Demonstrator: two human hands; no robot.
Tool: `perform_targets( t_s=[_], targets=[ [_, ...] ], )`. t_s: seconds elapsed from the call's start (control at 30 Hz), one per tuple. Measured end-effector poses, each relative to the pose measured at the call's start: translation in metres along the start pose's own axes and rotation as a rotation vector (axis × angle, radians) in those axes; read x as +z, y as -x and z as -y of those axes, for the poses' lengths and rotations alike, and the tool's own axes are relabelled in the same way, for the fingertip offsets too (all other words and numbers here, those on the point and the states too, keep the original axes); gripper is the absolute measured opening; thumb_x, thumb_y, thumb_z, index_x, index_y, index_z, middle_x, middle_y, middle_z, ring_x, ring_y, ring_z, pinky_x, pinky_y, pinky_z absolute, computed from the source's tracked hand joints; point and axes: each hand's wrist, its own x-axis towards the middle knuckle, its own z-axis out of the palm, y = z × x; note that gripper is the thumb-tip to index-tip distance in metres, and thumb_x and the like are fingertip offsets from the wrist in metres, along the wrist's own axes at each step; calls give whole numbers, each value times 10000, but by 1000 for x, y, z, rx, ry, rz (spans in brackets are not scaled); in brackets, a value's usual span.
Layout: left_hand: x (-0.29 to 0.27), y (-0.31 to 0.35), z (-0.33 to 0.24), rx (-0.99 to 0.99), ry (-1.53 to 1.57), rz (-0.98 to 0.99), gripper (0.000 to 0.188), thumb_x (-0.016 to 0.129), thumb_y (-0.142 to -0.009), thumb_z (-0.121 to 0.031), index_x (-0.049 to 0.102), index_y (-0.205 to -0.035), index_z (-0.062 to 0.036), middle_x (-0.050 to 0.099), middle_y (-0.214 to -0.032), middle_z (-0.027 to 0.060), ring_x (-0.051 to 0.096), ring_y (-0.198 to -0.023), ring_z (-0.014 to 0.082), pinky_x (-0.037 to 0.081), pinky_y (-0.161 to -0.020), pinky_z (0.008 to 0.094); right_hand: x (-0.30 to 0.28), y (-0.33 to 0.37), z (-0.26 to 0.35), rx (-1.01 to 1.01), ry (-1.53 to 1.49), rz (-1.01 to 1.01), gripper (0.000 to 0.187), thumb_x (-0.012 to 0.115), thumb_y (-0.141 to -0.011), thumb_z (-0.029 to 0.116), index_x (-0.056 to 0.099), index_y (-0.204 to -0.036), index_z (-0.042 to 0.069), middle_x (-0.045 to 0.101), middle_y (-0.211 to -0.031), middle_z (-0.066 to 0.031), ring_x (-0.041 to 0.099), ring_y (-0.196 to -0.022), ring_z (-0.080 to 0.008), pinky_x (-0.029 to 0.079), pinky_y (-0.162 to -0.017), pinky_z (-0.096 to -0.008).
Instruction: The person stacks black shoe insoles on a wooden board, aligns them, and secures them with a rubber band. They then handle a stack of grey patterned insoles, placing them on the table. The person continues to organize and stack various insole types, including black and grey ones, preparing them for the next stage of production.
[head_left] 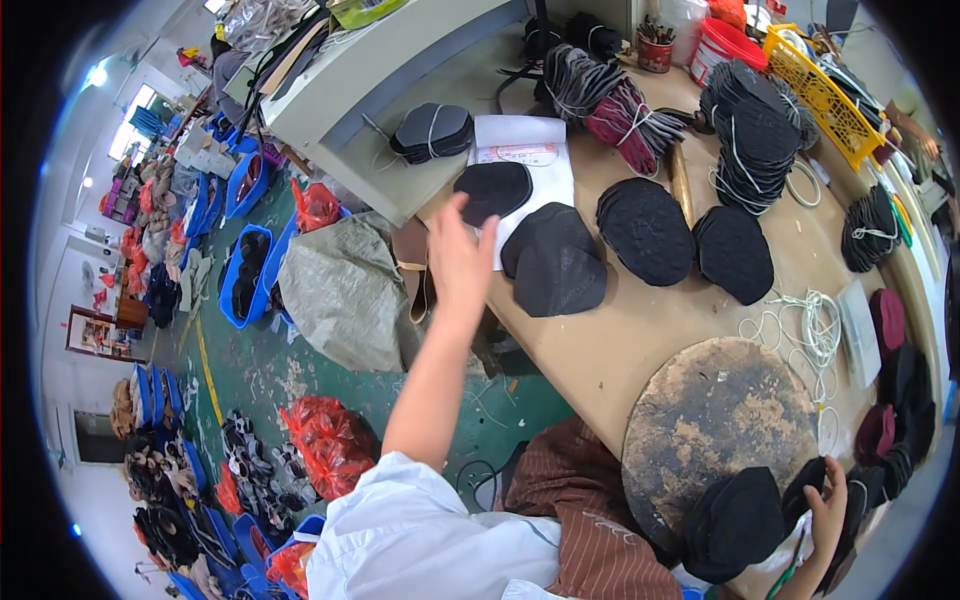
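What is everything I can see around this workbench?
Table: one, tan, centre to right
Round board: one, mottled brown-grey, on the table
Untied black shapes: five groups, four mid-table, one at the board's lower edge
Tied bundles: several, black, grey and maroon, mostly the table's far part
Paper: one pad or sheet, white, under a black group
Cord: one tangle, white, beside the board
Basket: one, yellow, upper right
Bucket: one, red, near the basket
Sheet: one, grey-green, left of the table
Bins: several, blue, left
Plastic bags: several, red, left
Apron: one, striped brown, lower centre
Left fingers: bare, over the paper's black group
Right fingers: bare, against a black piece, lower right
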Motion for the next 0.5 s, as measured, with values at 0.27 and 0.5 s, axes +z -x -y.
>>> perform_targets(
  t_s=[0.27, 0.5],
  targets=[
    [18, -52, 63, -240, 124, 219, 608, 798, -685, -253, 542, -1136, 64, 639, -1041, 233, 634, -967, 318, 480, -873, 393, 14, -2, 1, -42, 37, -57, 677, 659, -687, -86, 457, -1326, 11, 515, -1307, -117, 464, -1239, -231, 326, -1061, -342],
    [-41, 4, -64, -425, 1173, 432, 260, 499, -977, -159, 573, -1137, 32, 657, -1070, 111, 662, -902, 190, 562, -732, 319, 17, 5, 10, -52, -18, -168, 630, 666, -715, -39, 467, -1311, 2, 529, -1282, -117, 476, -1226, -224, 339, -1057, -327]
  ],
)
